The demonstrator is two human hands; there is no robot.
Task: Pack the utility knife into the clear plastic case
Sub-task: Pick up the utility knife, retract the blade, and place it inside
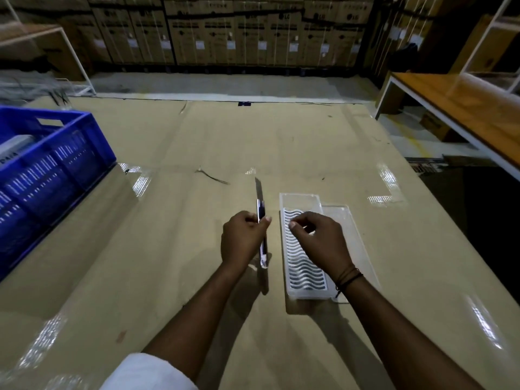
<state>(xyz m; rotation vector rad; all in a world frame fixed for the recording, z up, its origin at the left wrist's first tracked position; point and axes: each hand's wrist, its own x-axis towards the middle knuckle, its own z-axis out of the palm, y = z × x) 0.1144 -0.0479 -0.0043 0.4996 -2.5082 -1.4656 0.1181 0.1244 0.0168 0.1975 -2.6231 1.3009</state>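
My left hand (243, 239) grips the utility knife (261, 212) around its handle, a little above the table. The knife's blade is slid out and points away from me. Just to the right lies the clear plastic case (302, 266), open, with a white insert of wavy dark lines inside. Its clear lid (353, 235) lies under and beside it on the right. My right hand (318, 240) hovers over the case with its fingers curled and loosely pinched, and I see nothing in it.
The work surface is a table covered in cardboard (197, 142) with shiny tape strips. A blue plastic crate (47, 161) stands at the left edge. A wooden bench (461, 108) is at the right, and stacked cartons (225, 29) line the back wall.
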